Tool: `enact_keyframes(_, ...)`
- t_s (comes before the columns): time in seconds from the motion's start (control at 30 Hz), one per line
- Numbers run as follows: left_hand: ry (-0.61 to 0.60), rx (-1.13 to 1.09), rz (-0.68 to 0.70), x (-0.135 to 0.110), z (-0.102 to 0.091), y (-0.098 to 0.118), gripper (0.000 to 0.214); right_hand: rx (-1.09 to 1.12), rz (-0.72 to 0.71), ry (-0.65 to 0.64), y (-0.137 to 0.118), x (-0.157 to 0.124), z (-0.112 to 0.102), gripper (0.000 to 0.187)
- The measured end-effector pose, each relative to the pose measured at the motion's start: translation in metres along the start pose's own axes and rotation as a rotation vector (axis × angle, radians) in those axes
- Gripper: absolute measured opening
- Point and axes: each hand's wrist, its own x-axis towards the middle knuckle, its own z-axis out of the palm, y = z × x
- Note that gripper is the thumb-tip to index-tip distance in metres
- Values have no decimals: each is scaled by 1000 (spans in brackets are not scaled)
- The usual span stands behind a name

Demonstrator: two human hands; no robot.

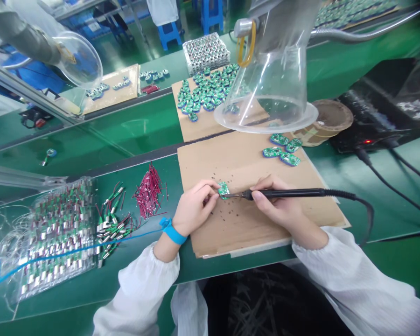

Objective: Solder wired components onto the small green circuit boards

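Note:
My right hand [278,203] is closed around a black soldering iron [294,192], whose tip points left and reaches a small green circuit board [223,189]. My left hand [198,205], with a blue band [174,231] at its wrist, pinches at the board's left edge. Whether a wire is also between those fingers is hidden. The board lies on a brown cardboard sheet [238,161] dotted with dark specks. Several finished-looking green boards with blue undersides [290,159] sit at the sheet's upper right.
Red wires [149,192] and small metal parts with green and red leads [112,231] lie at left, beside a filled tray [59,238]. A clear fume hood [266,102] hangs over the sheet's far edge. Many boards [206,93] cover another cardboard behind. A black box [357,130] stands right.

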Motion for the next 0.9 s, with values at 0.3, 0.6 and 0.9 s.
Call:
enact_keyframes(0.3, 1, -10, -3, -1, -1, 1, 16, 21, 1, -11, 1, 0, 0, 7)
enact_keyframes(0.6, -4, -9, -4, 0, -1, 1, 16, 32, -4, -26, -2, 1, 0, 8)
enact_keyframes(0.9, -18, -18, -4, 0, -1, 1, 16, 61, 8, 3, -1, 0, -1, 7)
